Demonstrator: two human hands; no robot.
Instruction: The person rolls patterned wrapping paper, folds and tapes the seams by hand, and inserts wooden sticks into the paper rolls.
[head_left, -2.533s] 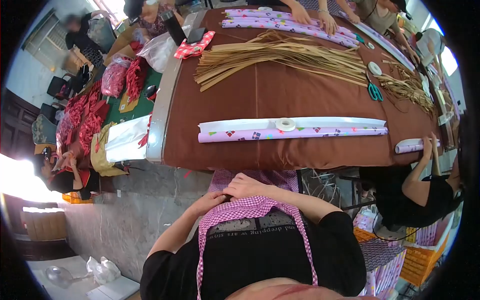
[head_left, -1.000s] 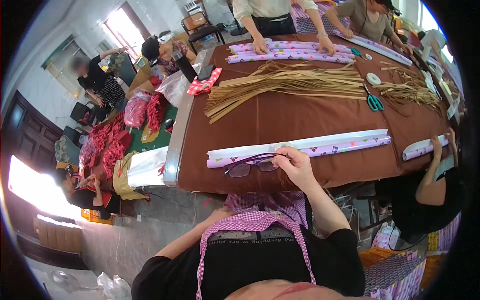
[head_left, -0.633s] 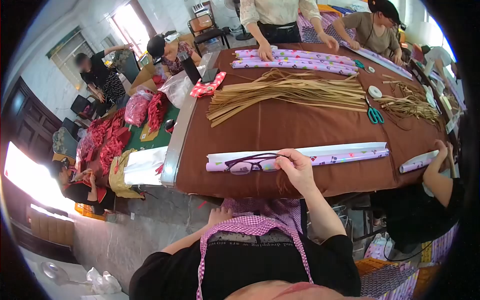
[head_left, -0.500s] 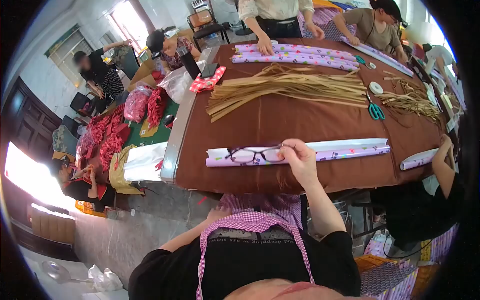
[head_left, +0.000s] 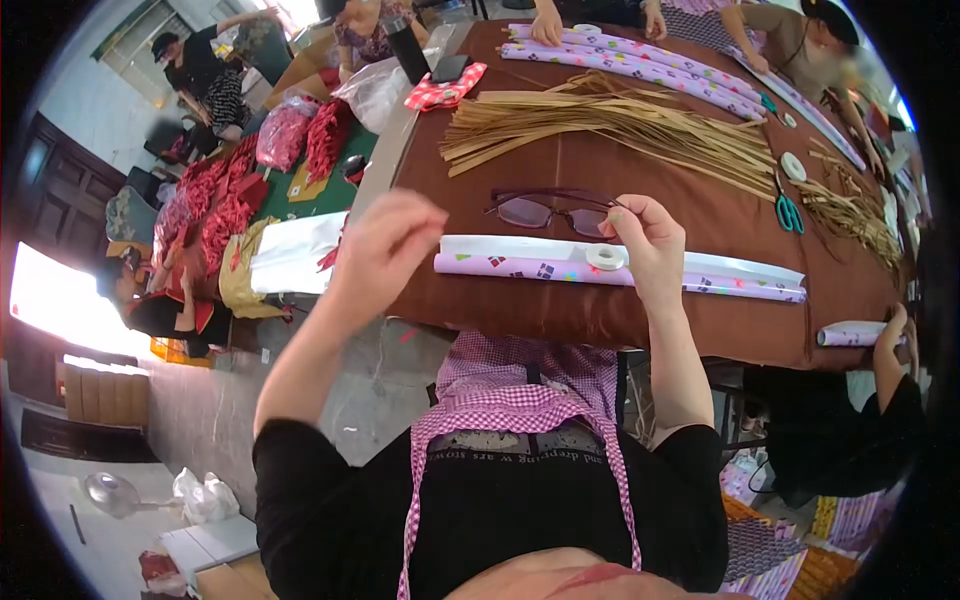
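My right hand [head_left: 650,245] is closed on a pair of dark-framed eyeglasses [head_left: 550,213], gripping one end of the frame. The glasses hang above the table, lenses facing away from me. Raised to the left of them, my left hand [head_left: 388,250] is somewhat blurred, with loosely bent fingers and nothing visible in them; it does not touch the glasses. Below the glasses a partly rolled sheet of purple patterned wrapping paper [head_left: 540,270], white on its inner side, lies along the table edge. A white tape roll [head_left: 605,258] rests on it beside my right hand.
Flat tan strips [head_left: 600,125] lie across the brown-covered table [head_left: 400,285]. Green-handled scissors [head_left: 788,213] and another tape roll [head_left: 792,167] are at right. More purple rolls [head_left: 640,70] lie at the far side by a person's hands. Red bundles [head_left: 215,235] cover the left table; several people work around.
My left hand has risen from my lap to the left of the glasses. My right hand has moved up and right with the glasses, and the tape roll shows now. The view has shifted.
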